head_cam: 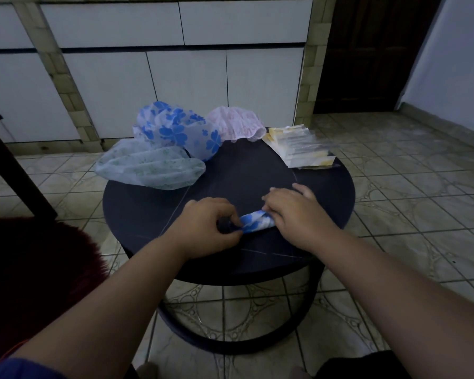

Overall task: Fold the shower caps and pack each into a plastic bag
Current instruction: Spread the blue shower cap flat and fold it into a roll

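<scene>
While being folded small enough to bag: blue-flowered shower cap (255,221), near tabletop (257,170) edge, pinched at one end in left hand (208,222) grip, pressed flat under right hand (293,212); unfolded caps (159,149) and plastic bags (301,146) waiting at back.

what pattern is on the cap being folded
White with blue flower prints on the folded shower cap, held between both hands; seen in the head view.
</scene>
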